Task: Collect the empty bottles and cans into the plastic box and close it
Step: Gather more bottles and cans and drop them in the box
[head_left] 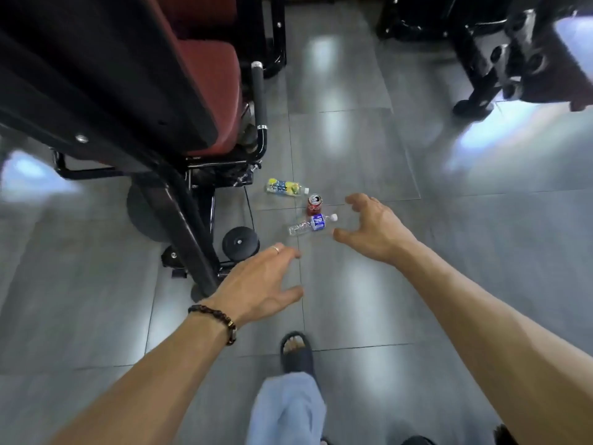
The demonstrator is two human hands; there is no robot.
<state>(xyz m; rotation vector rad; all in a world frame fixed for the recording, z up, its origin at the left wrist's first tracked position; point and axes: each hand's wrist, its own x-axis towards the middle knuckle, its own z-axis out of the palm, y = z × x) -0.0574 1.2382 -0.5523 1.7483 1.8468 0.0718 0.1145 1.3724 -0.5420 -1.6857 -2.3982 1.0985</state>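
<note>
On the grey tiled floor lie a clear water bottle [310, 224] with a blue label and white cap, a red can [314, 203] standing upright just behind it, and a bottle with a yellow-green label [286, 187] on its side farther back. My right hand [373, 227] hovers open just right of the water bottle's cap, fingers curled, touching nothing. My left hand [261, 282] is stretched out open below and left of the water bottle, wearing a ring and a beaded bracelet. No plastic box is in view.
A black gym machine [179, 200] with a red padded seat [211, 91] and small wheels stands at the left, close to the bottles. More black equipment [487, 69] fills the top right. My foot in a dark sandal [296, 351] steps forward at the bottom.
</note>
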